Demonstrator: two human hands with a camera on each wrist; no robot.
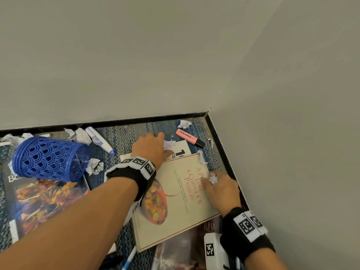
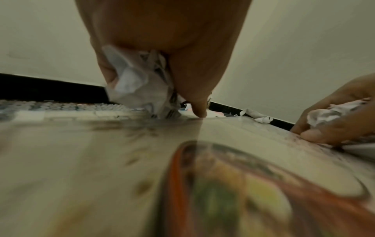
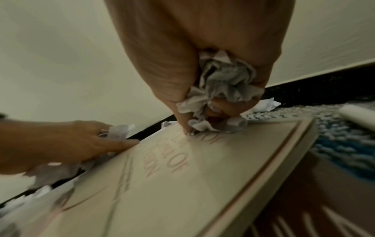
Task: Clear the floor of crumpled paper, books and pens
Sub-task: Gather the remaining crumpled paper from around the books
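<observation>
A cream cookbook (image 1: pixel 175 199) lies on the carpet in the room's corner. My left hand (image 1: pixel 153 147) grips a crumpled paper ball (image 2: pixel 142 86) at the book's far edge, thumb tip touching the cover. My right hand (image 1: pixel 220 186) holds another crumpled paper (image 3: pixel 223 86) against the book's title area, fingertips on the cover. More paper scraps (image 1: pixel 184 124) lie by the skirting. A pink highlighter (image 1: pixel 190 137) lies beyond the book, and a white and blue pen (image 1: pixel 98 140) to the left.
A blue lattice basket (image 1: pixel 51 158) lies on its side at left, with crumpled papers (image 1: pixel 94 166) around it. A dark food book (image 1: pixel 44 195) lies under it and another dark book (image 1: pixel 187 244) near my right wrist. Walls (image 1: pixel 272 94) close the corner.
</observation>
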